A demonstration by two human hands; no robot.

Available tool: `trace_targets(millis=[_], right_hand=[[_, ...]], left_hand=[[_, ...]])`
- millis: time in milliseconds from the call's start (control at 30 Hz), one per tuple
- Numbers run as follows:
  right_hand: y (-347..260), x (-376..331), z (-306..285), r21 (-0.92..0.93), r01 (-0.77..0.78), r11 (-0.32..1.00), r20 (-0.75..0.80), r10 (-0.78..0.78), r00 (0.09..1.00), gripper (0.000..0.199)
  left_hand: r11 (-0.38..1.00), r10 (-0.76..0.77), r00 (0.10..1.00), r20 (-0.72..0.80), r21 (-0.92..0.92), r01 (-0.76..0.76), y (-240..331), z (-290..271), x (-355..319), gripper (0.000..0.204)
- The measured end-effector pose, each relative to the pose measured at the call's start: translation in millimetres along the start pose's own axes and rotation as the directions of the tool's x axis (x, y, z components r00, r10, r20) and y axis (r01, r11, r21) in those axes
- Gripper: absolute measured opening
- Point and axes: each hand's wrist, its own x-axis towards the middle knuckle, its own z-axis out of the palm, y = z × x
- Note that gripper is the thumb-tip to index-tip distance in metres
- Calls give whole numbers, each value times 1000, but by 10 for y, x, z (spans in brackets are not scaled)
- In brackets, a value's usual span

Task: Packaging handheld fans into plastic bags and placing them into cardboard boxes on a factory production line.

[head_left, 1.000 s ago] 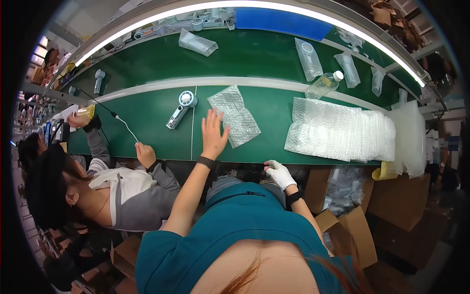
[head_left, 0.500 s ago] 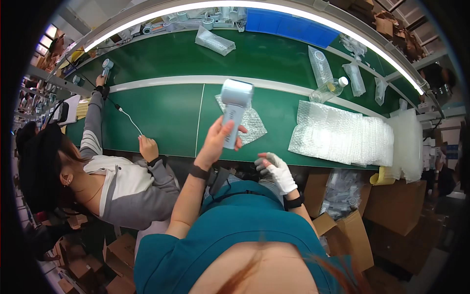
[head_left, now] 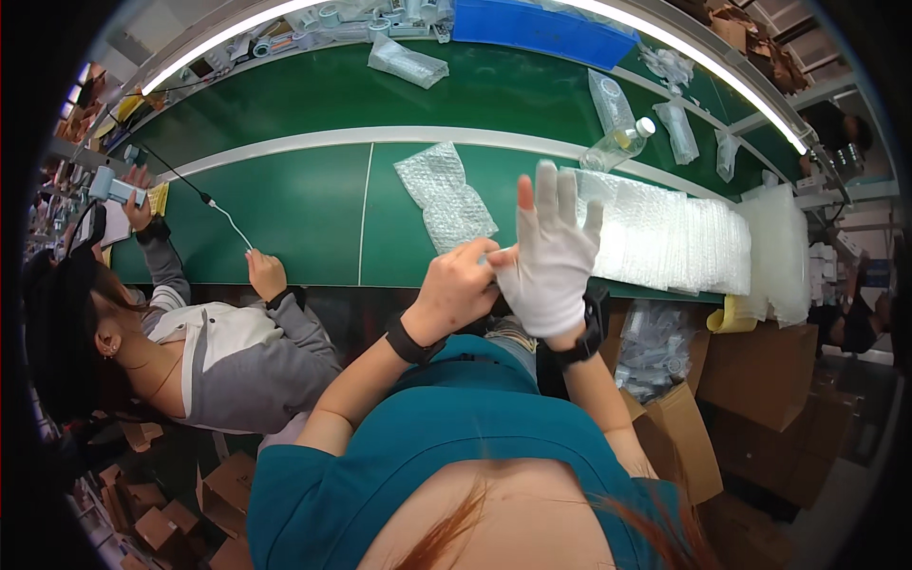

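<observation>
My right hand (head_left: pixel 554 256) is held up with its fingers spread, in a white glove (head_left: pixel 553 293) that leaves the tips of the thumb and one finger bare. My left hand (head_left: pixel 456 293), ungloved, is closed at the right thumb, its fingertips pinching the glove there. Just beyond the hands, a bubble-wrap bag (head_left: pixel 445 198) lies on the green worktop (head_left: pixel 304 214). A fanned stack of bubble-wrap bags (head_left: pixel 665 233) lies to the right of my gloved hand.
On the left a co-worker's hand (head_left: pixel 139 195) is by a pale blue handheld device (head_left: pixel 116 187); the other holds a white cable (head_left: pixel 231 226). A clear bottle (head_left: pixel 617 144) lies near wrapped items, below a blue bin (head_left: pixel 541 36). Open cardboard boxes (head_left: pixel 686 442) stand at lower right.
The pale blue handheld device has left my left hand and is out of my sight. Both hands have come together, the right one rising. The co-worker's device has moved nearer the co-worker.
</observation>
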Motion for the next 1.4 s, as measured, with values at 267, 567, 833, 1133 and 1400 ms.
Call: trace_targets(millis=[267, 567, 833, 1133, 1400], right_hand=[[184, 271, 109, -86, 21, 996, -182, -36, 983, 71], [214, -129, 575, 784, -127, -607, 340, 249, 907, 84], [-65, -118, 204, 777, -254, -576, 486, 293, 823, 49], [80, -53, 206, 517, -363, -775, 707, 148, 691, 58], [112, -599, 710, 556, -718, -419, 827, 197, 526, 38]], left_hand=[[998, 55, 999, 0, -18, -55, 45, -14, -79, 49], [991, -122, 973, -194, 31, 130, 169, -46, -10, 61], [851, 62, 981, -182, -504, -147, 3, -121, -90, 43], [979, -196, 979, 55, 75, 191, -1409, 921, -385, 21], [821, -528, 839, 130, -174, 543, -1575, 960, -389, 17]])
